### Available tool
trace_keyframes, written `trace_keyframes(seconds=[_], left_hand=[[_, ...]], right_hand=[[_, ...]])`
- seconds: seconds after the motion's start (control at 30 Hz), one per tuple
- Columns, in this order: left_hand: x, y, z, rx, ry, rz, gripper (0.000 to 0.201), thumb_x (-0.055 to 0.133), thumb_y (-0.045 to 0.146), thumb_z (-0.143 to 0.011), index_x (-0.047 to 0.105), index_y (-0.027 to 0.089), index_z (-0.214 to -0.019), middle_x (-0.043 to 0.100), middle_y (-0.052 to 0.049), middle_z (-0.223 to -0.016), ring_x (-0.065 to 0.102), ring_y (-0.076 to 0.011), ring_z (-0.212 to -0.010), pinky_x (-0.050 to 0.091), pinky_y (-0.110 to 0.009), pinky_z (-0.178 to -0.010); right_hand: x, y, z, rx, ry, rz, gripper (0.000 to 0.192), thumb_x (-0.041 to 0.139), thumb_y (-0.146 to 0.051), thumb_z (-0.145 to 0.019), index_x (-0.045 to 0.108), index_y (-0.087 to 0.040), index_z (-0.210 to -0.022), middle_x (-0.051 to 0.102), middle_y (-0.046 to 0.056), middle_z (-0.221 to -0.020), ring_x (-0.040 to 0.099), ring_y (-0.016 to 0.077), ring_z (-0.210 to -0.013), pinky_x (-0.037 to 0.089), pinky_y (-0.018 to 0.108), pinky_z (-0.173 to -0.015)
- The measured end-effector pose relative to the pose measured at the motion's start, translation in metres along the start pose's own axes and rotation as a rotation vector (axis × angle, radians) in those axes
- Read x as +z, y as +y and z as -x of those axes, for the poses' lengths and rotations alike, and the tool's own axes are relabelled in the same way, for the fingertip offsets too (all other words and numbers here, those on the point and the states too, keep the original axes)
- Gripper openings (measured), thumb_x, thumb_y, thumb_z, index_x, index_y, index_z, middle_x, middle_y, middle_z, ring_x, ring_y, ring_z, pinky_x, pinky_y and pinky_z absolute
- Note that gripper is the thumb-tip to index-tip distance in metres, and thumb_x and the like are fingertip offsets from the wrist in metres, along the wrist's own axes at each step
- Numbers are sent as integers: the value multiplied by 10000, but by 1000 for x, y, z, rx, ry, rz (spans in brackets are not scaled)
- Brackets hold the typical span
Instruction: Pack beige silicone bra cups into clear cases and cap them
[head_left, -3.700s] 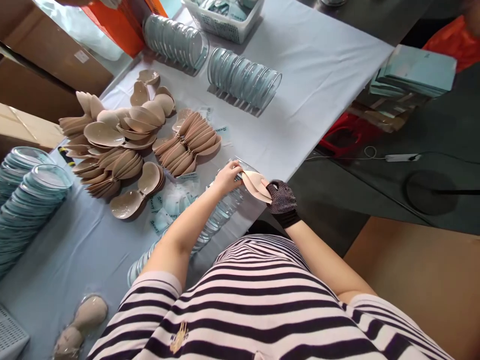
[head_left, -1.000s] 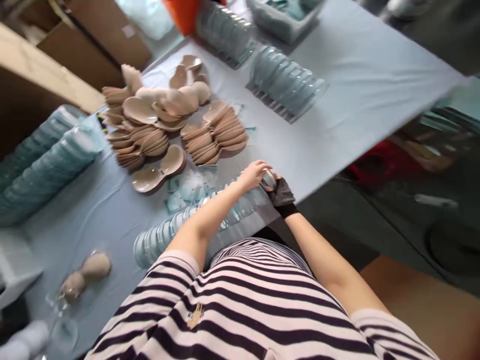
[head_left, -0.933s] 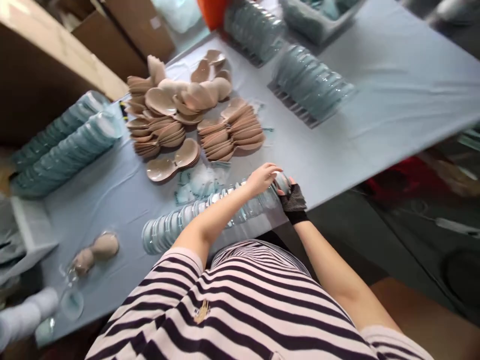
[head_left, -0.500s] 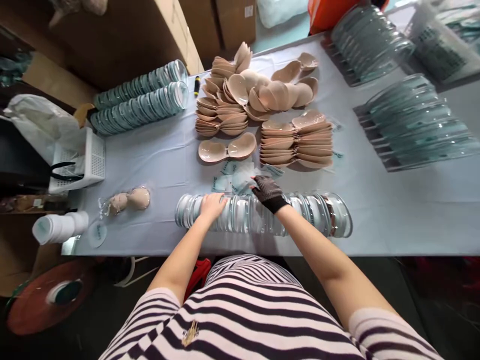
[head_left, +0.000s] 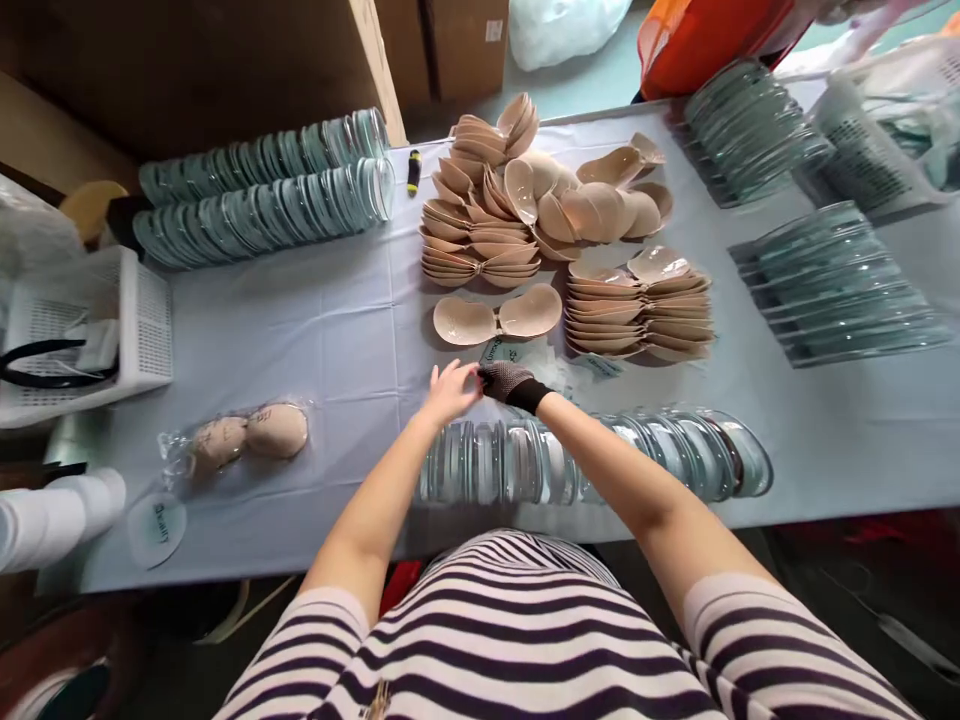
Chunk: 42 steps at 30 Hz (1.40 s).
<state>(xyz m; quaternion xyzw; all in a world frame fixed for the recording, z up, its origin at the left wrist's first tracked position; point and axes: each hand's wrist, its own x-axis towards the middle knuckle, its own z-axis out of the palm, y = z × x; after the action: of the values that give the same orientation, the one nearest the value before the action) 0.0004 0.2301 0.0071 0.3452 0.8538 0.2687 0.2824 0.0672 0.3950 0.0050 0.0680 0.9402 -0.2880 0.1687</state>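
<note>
My left hand [head_left: 452, 392] is bare, its fingers apart, with the fingertips close to those of my other hand. My right hand [head_left: 506, 382] wears a dark fingerless glove, and its fingers are pinched together; what is between them is too small to make out. Just beyond the hands lie clear plastic films [head_left: 536, 355] with printed lettering. Below my forearms runs a row of clear plastic shells [head_left: 521, 465], partly covered by my right arm. A single beige stick-on bra [head_left: 465, 322] rests past the films, with a stack of such bras [head_left: 637, 310] to its right.
Heaped bras [head_left: 480, 240] lie farther back. Two rows of clear shells [head_left: 262, 215] stand at the back left, more stacked shells [head_left: 847, 280] at the right. On the left are a white basket [head_left: 150, 320], a bagged bra [head_left: 277, 430] and white rounded pieces [head_left: 60, 520].
My left hand has lifted off the row of shells and moved up to meet my right hand. My right hand has drawn back from the films toward it. The view has shifted left.
</note>
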Motion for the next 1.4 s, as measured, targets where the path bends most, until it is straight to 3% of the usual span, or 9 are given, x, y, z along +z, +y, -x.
trace_keyframes(seconds=[0.1, 0.23, 0.43, 0.6, 0.7, 0.87, 1.0, 1.2, 1.4], left_hand=[[-12, 0, -5, 40, -168, 301, 267, 608, 373, -833, 743, 163, -926, 741, -62, -927, 668, -259, -962, 474, -435, -986], [-4, -4, -1, 73, -94, 607, 352, 557, 391, -867, 721, 137, -1048, 742, -69, -1023, 666, -229, -950, 509, -326, -866], [23, -29, -25, -72, -192, 151, 425, 581, 150, -807, 650, 184, -1225, 711, -72, -1205, 650, -231, -1080, 486, -321, -947], [48, -14, -52, 40, -220, 24, 434, 553, 164, -862, 625, 212, -1288, 680, -60, -1265, 623, -210, -1144, 476, -291, -973], [51, 4, -65, 111, -147, -128, 457, 634, 235, -851, 620, 221, -1308, 644, -100, -1281, 564, -274, -1210, 443, -381, -1023], [23, 15, -106, 262, 182, -361, 460, 613, 303, -898, 577, 263, -1354, 551, -102, -1395, 407, -283, -1358, 305, -440, -1137], [7, 8, -147, 277, 117, -535, 488, 684, 347, -850, 601, 211, -1311, 613, -132, -1283, 425, -321, -1317, 186, -504, -1184], [10, 9, -166, 292, 86, -617, 491, 690, 477, -833, 629, 199, -1233, 597, -150, -1238, 487, -321, -1201, 332, -479, -1075], [3, 14, -169, 424, 98, -680, 223, 579, 174, -875, 716, 209, -1047, 616, -134, -1187, 425, -308, -1286, 197, -511, -1162]], right_hand=[[-23, 3, 11, -56, 175, -372, 186, 617, -247, -792, 702, -150, -926, 727, 68, -946, 647, 185, -853, 491, 275, -788], [-25, 9, 22, -61, 300, -700, 380, 604, -379, -827, 672, -135, -1110, 716, 89, -1066, 646, 191, -907, 516, 298, -789], [-27, 38, -3, 283, 230, -119, 284, 577, -288, -868, 698, -192, -1107, 731, 100, -1104, 656, 240, -998, 495, 352, -900], [-63, 67, -53, 237, 291, 387, 538, 592, -273, -854, 546, -163, -1378, 567, 156, -1407, 496, 318, -1263, 398, 436, -1036], [-71, 79, -76, 230, 222, 578, 526, 639, -242, -804, 587, -134, -1316, 618, 186, -1310, 478, 348, -1229, 337, 506, -1047], [-57, 100, -79, 107, 229, 637, 352, 448, -198, -929, 648, -144, -1214, 620, 152, -1299, 460, 301, -1222, 253, 478, -1088], [-52, 112, -71, 149, 270, 607, 378, 500, -285, -908, 637, -116, -1217, 643, 170, -1235, 512, 306, -1118, 259, 486, -1074], [-68, 112, -74, 119, 240, 583, 606, 637, -530, -798, 608, -119, -1243, 627, 192, -1231, 500, 358, -1154, 215, 566, -1095], [-49, 107, -65, -13, 249, 569, 394, 440, -262, -954, 589, -244, -1318, 555, 92, -1402, 404, 294, -1302, 160, 549, -1170]])
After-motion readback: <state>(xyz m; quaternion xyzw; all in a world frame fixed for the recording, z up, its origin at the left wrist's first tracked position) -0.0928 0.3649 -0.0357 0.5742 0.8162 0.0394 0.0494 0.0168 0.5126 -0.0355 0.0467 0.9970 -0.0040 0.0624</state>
